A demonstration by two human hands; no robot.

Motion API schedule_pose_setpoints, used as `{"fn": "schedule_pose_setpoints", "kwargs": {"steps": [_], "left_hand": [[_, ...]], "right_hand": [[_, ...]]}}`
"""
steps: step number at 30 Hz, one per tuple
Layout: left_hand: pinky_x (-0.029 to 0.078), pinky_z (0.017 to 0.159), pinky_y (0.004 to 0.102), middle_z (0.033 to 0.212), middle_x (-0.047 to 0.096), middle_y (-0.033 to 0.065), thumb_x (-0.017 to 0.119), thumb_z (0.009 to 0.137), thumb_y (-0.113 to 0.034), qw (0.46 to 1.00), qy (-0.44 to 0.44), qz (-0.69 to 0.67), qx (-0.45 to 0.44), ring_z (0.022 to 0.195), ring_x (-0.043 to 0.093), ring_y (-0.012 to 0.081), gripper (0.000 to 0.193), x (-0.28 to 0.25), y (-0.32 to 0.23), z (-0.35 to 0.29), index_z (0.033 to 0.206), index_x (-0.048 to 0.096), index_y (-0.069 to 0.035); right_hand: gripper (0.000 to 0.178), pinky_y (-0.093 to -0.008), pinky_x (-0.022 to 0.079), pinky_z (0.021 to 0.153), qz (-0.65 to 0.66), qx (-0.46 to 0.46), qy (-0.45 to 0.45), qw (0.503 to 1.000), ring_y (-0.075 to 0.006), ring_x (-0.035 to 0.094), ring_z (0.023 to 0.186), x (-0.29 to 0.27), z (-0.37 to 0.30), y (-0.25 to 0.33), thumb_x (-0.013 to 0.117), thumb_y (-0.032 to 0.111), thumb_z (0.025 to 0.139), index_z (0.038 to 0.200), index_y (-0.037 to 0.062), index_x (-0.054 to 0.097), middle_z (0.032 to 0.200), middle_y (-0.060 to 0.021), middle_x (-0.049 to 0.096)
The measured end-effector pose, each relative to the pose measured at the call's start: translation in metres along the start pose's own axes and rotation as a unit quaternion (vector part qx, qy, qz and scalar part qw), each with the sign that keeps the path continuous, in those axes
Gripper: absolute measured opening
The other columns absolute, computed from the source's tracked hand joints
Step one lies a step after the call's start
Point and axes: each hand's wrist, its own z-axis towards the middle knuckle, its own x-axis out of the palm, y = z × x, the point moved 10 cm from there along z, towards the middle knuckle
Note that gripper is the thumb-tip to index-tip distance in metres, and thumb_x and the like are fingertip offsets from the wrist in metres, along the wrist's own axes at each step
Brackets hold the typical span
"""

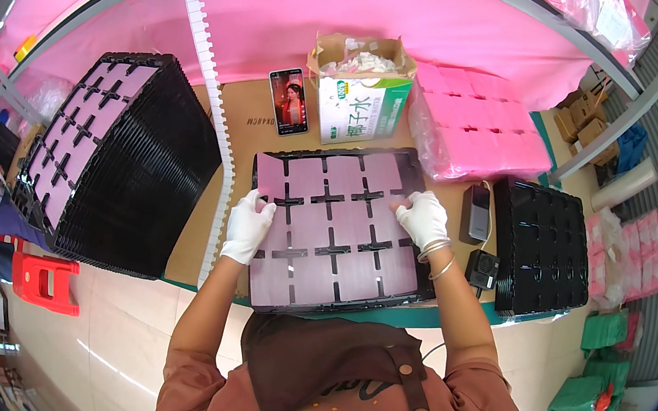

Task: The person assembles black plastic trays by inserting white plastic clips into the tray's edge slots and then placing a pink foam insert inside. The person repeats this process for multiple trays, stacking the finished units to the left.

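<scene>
A person in white gloves works over a black tray (pixel 337 248) of pink pouches lying flat at the near edge of the bench (pixel 250 124). The left hand (pixel 248 223) rests on the tray's left side, grip loosely closed on a pouch edge. The right hand (pixel 422 217) presses its upper right, fingers curled; what it grips cannot be told. A tall stack of trays (pixel 115 161) stands well to the left.

A single head-worn fisheye camera looked steeply down, from close above, on the black tray (pixel 338 232) at the table's near edge. Beyond the tray, the view faced a pink backdrop; below the tray, the wearer's own chest filled the frame. Edges curved toward the dark rim.
</scene>
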Motion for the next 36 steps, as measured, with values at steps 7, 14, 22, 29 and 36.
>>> {"fn": "schedule_pose_setpoints", "kwargs": {"steps": [7,14,22,29,36], "left_hand": [[0.052,0.082,0.0419,0.096,0.070,0.0167,0.067,0.085,-0.024,0.999,-0.024,-0.002,0.026,0.089,0.068,0.0337,0.041,0.000,0.018,-0.003,0.123,0.061,-0.010],[0.052,0.082,0.0436,0.096,0.071,0.0142,0.067,0.085,-0.030,0.997,-0.003,0.081,-0.003,0.090,0.068,0.0337,0.042,0.001,-0.018,-0.009,0.123,0.061,-0.011],[0.053,0.081,0.0443,0.099,0.072,0.0124,0.066,0.086,-0.030,0.991,0.001,0.131,-0.010,0.091,0.068,0.0340,0.042,0.002,-0.016,-0.008,0.124,0.060,-0.012],[0.053,0.077,0.0442,0.095,0.067,0.0125,0.069,0.085,-0.029,0.988,-0.065,0.136,0.021,0.088,0.067,0.0328,0.047,-0.013,-0.013,-0.009,0.127,0.057,-0.012],[0.051,0.086,0.0444,0.108,0.062,0.0164,0.063,0.091,-0.022,0.968,-0.134,0.179,0.114,0.097,0.063,0.0344,0.042,-0.049,-0.059,-0.028,0.129,0.053,-0.008]], "right_hand": [[0.026,-0.0433,0.051,0.081,0.068,-0.017,-0.036,0.997,-0.0366,0.066,0.089,-0.001,-0.004,0.002,0.069,0.032,0.082,0.086,0.0069,0.068,0.094,-0.0196,0.068],[0.020,-0.0421,0.051,0.078,0.090,0.071,-0.011,0.993,-0.0369,0.066,0.086,-0.009,-0.008,-0.024,0.067,0.020,0.081,0.096,0.0059,0.068,0.086,-0.0169,0.069],[0.035,-0.0428,0.051,0.080,0.090,0.052,-0.032,0.994,-0.0353,0.067,0.085,-0.008,-0.015,-0.021,0.069,0.018,0.081,0.113,0.0067,0.064,0.083,-0.0140,0.070],[0.036,-0.0428,0.052,0.080,0.088,0.038,-0.085,0.992,-0.0347,0.068,0.084,-0.023,-0.021,-0.018,0.070,0.021,0.082,0.114,0.0058,0.065,0.081,-0.0145,0.070],[0.032,-0.0372,0.053,0.082,0.280,-0.020,-0.110,0.953,-0.0271,0.068,0.090,-0.028,0.020,-0.022,0.069,0.018,0.086,0.112,-0.0007,0.064,0.096,-0.0153,0.069]]}}
